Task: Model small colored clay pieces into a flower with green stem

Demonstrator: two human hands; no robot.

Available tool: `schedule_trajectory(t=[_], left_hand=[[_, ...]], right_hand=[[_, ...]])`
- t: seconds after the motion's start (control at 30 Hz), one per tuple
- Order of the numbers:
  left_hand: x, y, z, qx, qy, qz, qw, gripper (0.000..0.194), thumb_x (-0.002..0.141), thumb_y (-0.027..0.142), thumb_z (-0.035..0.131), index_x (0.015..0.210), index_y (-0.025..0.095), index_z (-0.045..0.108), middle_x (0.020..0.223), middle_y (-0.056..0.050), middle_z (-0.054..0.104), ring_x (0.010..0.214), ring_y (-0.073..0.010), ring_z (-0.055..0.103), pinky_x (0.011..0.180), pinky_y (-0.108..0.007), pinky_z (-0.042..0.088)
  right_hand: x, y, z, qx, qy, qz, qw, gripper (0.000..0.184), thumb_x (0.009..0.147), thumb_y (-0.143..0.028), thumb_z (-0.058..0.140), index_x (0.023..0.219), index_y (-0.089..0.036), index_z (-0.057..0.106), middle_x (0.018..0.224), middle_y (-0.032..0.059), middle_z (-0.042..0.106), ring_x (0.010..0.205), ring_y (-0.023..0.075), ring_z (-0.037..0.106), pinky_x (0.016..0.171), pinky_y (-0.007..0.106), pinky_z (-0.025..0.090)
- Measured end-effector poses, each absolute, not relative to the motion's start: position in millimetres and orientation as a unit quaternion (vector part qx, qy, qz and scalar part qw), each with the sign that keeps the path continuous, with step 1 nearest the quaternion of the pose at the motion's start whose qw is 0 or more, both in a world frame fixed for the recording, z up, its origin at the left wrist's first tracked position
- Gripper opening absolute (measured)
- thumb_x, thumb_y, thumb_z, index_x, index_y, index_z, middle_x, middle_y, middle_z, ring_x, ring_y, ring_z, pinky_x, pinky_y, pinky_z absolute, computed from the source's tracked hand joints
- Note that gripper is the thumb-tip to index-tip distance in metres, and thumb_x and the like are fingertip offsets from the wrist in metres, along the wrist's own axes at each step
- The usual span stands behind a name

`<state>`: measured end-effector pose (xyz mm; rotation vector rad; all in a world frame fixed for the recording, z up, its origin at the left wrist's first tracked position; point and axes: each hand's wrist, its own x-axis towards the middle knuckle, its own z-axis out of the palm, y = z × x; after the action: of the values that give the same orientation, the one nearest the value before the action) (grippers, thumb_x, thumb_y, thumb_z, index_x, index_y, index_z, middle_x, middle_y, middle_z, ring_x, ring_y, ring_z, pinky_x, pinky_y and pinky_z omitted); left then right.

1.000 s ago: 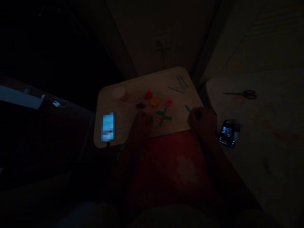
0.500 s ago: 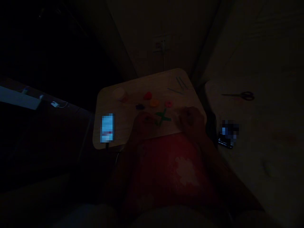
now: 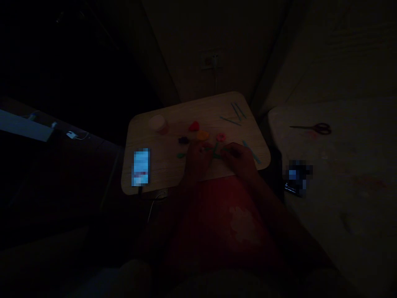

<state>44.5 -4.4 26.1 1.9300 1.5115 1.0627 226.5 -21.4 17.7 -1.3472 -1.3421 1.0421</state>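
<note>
In the dim light, a green cross-shaped piece (image 3: 216, 151) lies on the small wooden table (image 3: 139, 134) in front of me. My left hand (image 3: 199, 158) is closed at its left side, fingers on the green arms. From the right, my right hand (image 3: 239, 158) pinches the same piece, its thumb and fingertips drawn together. Just beyond my hands are an orange piece (image 3: 202, 135), a pink ring-like piece (image 3: 221, 137), a red piece (image 3: 194, 126) and a dark piece (image 3: 183, 140). A green lump (image 3: 180, 156) sits left of my left hand.
A pale-lidded jar (image 3: 158, 123) stands at the back left, and a lit phone (image 3: 141, 167) at the left edge. Several thin sticks (image 3: 237, 111) lie back right; a blue strip (image 3: 252, 152) is beside my right hand. Scissors (image 3: 323, 128) rest on the surface to the right.
Both hands have come inward onto the green cross-shaped piece. The blue strip by my right hand and the green lump on the left now show.
</note>
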Motion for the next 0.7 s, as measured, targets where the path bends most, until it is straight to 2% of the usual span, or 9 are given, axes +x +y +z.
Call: schedule_trajectory(t=[0.1,0.27,0.43,0.6,0.7], left_hand=[[52.8,4.1,31.1,0.757,0.543,0.333,0.148,0.008,0.095,0.022,0.066,0.099,0.018,0.072,0.113,-0.012,0.063,0.113,-0.0307,0.062,0.106,-0.05,0.051],[67.7,14.2,32.4,0.788,0.571,0.212,0.091,0.011,0.096,0.021,0.063,0.096,0.013,0.07,0.12,-0.019,0.059,0.114,-0.0345,0.059,0.103,-0.05,0.05],[73.6,11.3,34.1,0.791,0.592,0.137,0.068,0.011,0.096,0.023,0.065,0.099,0.014,0.069,0.122,-0.019,0.062,0.115,-0.0338,0.059,0.101,-0.047,0.049],[76.8,8.9,35.1,0.781,0.591,0.177,0.093,0.007,0.091,0.022,0.07,0.093,0.016,0.069,0.12,-0.017,0.067,0.119,-0.0353,0.06,0.102,-0.049,0.046],[74.5,7.6,35.0,0.749,0.583,0.271,0.163,0.006,0.087,0.019,0.074,0.09,0.019,0.069,0.105,-0.01,0.073,0.11,-0.0296,0.063,0.101,-0.045,0.046]], right_hand=[[231.5,-19.8,14.5,-0.587,-0.56,0.369,0.454,0.026,0.082,-0.043,0.068,0.082,-0.018,0.074,0.064,0.0,0.063,0.059,0.0143,0.05,0.056,0.027,0.037],[234.9,-17.6,7.1,-0.603,-0.581,0.335,0.433,0.029,0.085,-0.042,0.065,0.088,-0.017,0.078,0.071,0.0038,0.071,0.062,0.0167,0.057,0.06,0.029,0.042],[234.2,-15.9,2.5,-0.593,-0.576,0.341,0.448,0.028,0.087,-0.039,0.063,0.088,-0.017,0.079,0.075,0.006,0.075,0.065,0.0181,0.062,0.061,0.029,0.044],[233.7,-16.5,-3.0,-0.58,-0.567,0.349,0.469,0.022,0.087,-0.038,0.066,0.088,-0.019,0.079,0.074,0.0036,0.073,0.065,0.0173,0.061,0.062,0.03,0.044],[233.0,-17.9,-5.2,-0.565,-0.543,0.391,0.483,0.024,0.086,-0.041,0.068,0.089,-0.019,0.078,0.071,0.0023,0.07,0.062,0.0159,0.057,0.059,0.029,0.042]])
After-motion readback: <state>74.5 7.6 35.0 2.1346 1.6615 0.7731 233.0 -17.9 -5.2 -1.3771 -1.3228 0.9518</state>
